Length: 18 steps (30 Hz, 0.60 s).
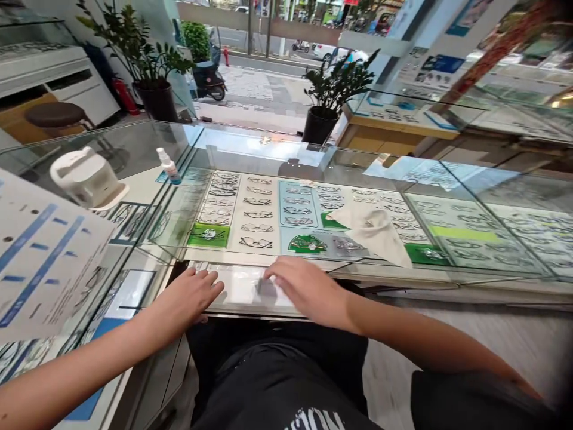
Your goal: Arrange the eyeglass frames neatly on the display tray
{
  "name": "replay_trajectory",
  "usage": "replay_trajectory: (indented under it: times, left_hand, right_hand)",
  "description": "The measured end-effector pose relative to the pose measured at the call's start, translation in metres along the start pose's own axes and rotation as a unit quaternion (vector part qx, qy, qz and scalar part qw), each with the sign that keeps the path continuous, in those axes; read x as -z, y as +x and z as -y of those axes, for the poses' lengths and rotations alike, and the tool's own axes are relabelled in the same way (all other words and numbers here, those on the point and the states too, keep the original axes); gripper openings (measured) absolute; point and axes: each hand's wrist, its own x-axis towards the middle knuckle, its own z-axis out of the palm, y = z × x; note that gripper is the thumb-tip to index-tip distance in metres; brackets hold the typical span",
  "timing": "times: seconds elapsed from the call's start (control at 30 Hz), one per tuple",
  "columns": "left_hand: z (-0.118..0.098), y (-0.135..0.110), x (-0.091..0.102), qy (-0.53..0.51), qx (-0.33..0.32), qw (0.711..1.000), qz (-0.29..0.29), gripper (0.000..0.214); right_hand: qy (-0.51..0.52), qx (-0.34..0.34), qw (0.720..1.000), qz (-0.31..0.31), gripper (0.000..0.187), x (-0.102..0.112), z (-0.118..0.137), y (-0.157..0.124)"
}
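A shallow drawer point(242, 285) with a white inside is pulled out below the glass counter, in front of my body. My left hand point(192, 294) lies over its left front corner, fingers bent over the rim and thumb low at the front; it grips the drawer. My right hand point(308, 291) is palm down above the drawer's right side, with loosely curved fingers pointing left and a shadow beneath them. I see nothing held in it, though its underside is hidden. Small details inside the drawer are too faint to name.
Rows of eyeglasses point(256, 214) lie under the glass, with a beige cloth point(380, 230) at right. A spray bottle point(168, 165), a white device point(87, 178) and a printed sheet point(45, 257) are at left. Potted plants point(323, 122) stand beyond the counter.
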Motion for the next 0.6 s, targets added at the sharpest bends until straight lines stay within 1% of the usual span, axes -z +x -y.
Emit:
replay_trajectory:
  times: [0.03, 0.07, 0.1, 0.17, 0.23, 0.27, 0.3, 0.33, 0.4, 0.5, 0.6]
  left_hand:
    - [0.002, 0.000, -0.002, 0.015, -0.010, 0.999, -0.038, 0.056]
    - [0.005, 0.000, -0.006, 0.027, -0.016, 0.996, -0.080, 0.065]
    - [0.008, 0.000, -0.012, 0.036, -0.019, 0.991, -0.125, 0.075]
    - [0.016, 0.000, -0.024, 0.049, -0.015, 0.975, -0.217, 0.099]
    - [0.024, 0.003, -0.035, 0.053, -0.006, 0.956, -0.288, 0.114]
    - [0.027, 0.004, -0.039, 0.051, 0.000, 0.949, -0.312, 0.118]
    - [0.029, 0.006, -0.041, 0.046, 0.007, 0.943, -0.330, 0.119]
    - [0.031, 0.009, -0.043, 0.040, 0.015, 0.938, -0.344, 0.119]
    - [0.033, 0.014, -0.043, 0.023, 0.034, 0.930, -0.364, 0.116]
    - [0.034, 0.022, -0.044, -0.001, 0.066, 0.919, -0.388, 0.109]
    - [0.037, 0.029, -0.050, -0.004, 0.087, 0.910, -0.406, 0.103]
  right_hand:
    - [-0.017, -0.039, 0.998, -0.049, 0.032, 0.019, -0.014, -0.016]
    - [-0.041, -0.090, 0.989, -0.108, 0.034, 0.038, -0.031, -0.032]
    - [-0.074, -0.143, 0.974, -0.161, 0.035, 0.055, -0.051, -0.046]
    - [-0.160, -0.236, 0.924, -0.255, 0.038, 0.082, -0.096, -0.073]
    - [-0.225, -0.302, 0.871, -0.317, 0.051, 0.099, -0.140, -0.096]
    - [-0.237, -0.329, 0.851, -0.335, 0.058, 0.103, -0.159, -0.105]
    - [-0.236, -0.350, 0.839, -0.344, 0.063, 0.104, -0.176, -0.111]
    - [-0.225, -0.365, 0.834, -0.346, 0.066, 0.103, -0.190, -0.115]
    - [-0.192, -0.381, 0.840, -0.336, 0.062, 0.098, -0.209, -0.118]
    - [-0.171, -0.392, 0.843, -0.328, 0.047, 0.092, -0.223, -0.114]
    - [-0.171, -0.412, 0.828, -0.340, 0.039, 0.098, -0.231, -0.120]
